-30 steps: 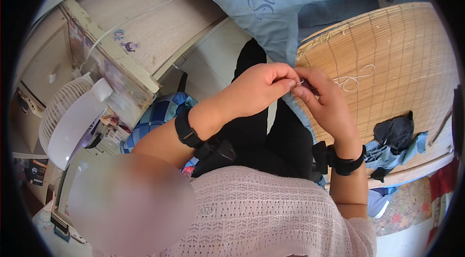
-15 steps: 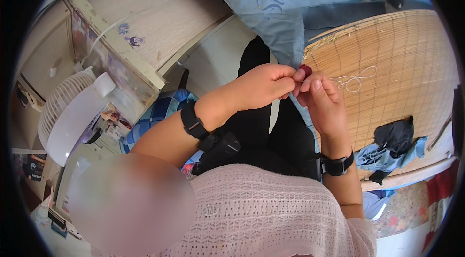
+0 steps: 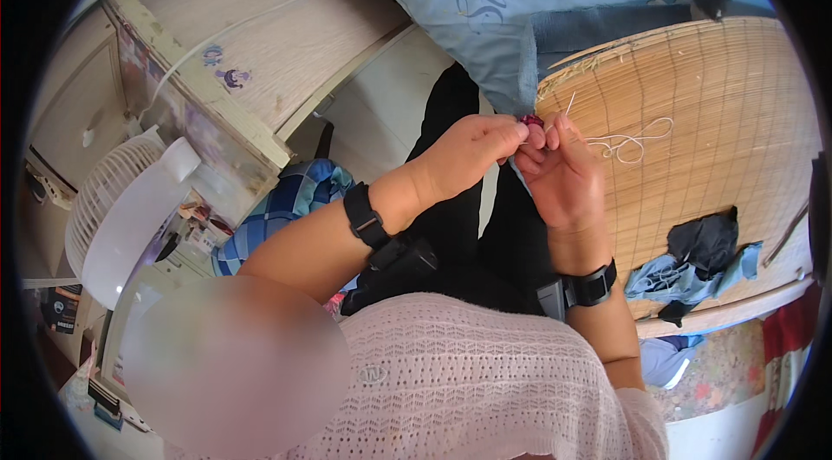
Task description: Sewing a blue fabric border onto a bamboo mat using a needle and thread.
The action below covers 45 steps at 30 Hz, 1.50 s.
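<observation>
1. A small dark-red item [image 3: 530, 120], possibly gathered fabric, sits at the meeting point of two bare hands, raised over the wearer's lap beside a woven mat [image 3: 693, 105]; its exact shape is too small to tell.
2. The left hand [image 3: 477, 150] keeps its grip closed, thumb against fingers, with the item pinched at the tips, probably to steady it close to the other hand.
3. The right hand [image 3: 563, 176] faces it, thumb and fingertips drawn together on a white thread [image 3: 572, 103], whose short end points upward; the pinch seems meant for fine control. Whether a needle is there cannot be told.
4. More thread lies in loose loops [image 3: 637, 141] on the mat, just beside the right hand, perhaps left slack so that it runs freely.
5. Farther down the mat, a black cloth scrap [image 3: 704, 243] rests against pale-blue scraps [image 3: 741, 261], well apart from the fingers.
6. Blue bedding [image 3: 477, 44] spreads beyond the hands, bordering the mat.
7. At left, a white fan [image 3: 108, 226] stands near pale wooden furniture [image 3: 286, 40]. Small clutter [image 3: 204, 222] gathers beside it; whether any container holds those pieces is unclear.
</observation>
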Tool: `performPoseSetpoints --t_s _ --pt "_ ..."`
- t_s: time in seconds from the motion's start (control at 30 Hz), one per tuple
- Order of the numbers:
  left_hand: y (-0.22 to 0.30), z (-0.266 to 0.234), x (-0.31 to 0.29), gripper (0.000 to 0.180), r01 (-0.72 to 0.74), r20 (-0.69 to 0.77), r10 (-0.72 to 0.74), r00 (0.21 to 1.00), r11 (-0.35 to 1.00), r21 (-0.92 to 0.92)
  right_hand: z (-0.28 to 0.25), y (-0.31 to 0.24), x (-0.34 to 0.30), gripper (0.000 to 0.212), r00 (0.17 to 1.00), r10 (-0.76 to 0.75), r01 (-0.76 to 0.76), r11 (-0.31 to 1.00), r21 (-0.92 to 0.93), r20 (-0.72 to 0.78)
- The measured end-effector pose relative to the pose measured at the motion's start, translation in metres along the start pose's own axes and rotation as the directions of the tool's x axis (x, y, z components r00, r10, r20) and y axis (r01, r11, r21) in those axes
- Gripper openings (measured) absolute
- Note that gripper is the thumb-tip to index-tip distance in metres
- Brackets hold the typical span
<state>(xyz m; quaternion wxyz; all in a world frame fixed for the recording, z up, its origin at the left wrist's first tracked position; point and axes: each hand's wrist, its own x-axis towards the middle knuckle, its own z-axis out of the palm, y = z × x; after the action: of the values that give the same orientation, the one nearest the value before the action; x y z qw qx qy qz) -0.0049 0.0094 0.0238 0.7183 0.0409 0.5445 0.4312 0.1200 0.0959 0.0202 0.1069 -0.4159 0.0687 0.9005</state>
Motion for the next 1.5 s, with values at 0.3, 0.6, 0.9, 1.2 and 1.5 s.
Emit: performPoseSetpoints --t_s 0.3,0.6,0.9,1.2,1.5 --pt "-0.018 0.004 0.007 0.029 0.029 -0.095 -0.062 0.994 0.946 -0.322 -0.012 0.009 0.009 0.023 0.999 -0.022 0.028 0.973 0.230 -0.025" --pt "-0.007 -0.027 -0.004 0.026 -0.222 -0.076 0.251 0.965 0.936 0.272 -0.006 -0.030 -0.020 0.025 0.902 -0.422 0.182 0.562 -0.807 -0.090" --pt "-0.028 -0.036 0.032 0.030 0.080 -0.286 0.005 0.958 0.955 0.284 -0.040 -0.148 -0.090 0.027 0.625 -0.773 0.595 0.561 -0.575 -0.107" --pt "-0.013 -0.022 0.033 0.029 0.117 -0.101 -0.096 0.990 0.965 0.234 -0.027 -0.017 -0.022 0.019 0.884 -0.424 0.083 -0.269 -0.960 0.196" --pt "-0.006 -0.014 0.033 0.033 0.034 -0.142 0.016 0.990 0.937 0.348 -0.041 -0.005 -0.012 0.010 0.839 -0.414 0.147 -0.453 -0.880 0.353"
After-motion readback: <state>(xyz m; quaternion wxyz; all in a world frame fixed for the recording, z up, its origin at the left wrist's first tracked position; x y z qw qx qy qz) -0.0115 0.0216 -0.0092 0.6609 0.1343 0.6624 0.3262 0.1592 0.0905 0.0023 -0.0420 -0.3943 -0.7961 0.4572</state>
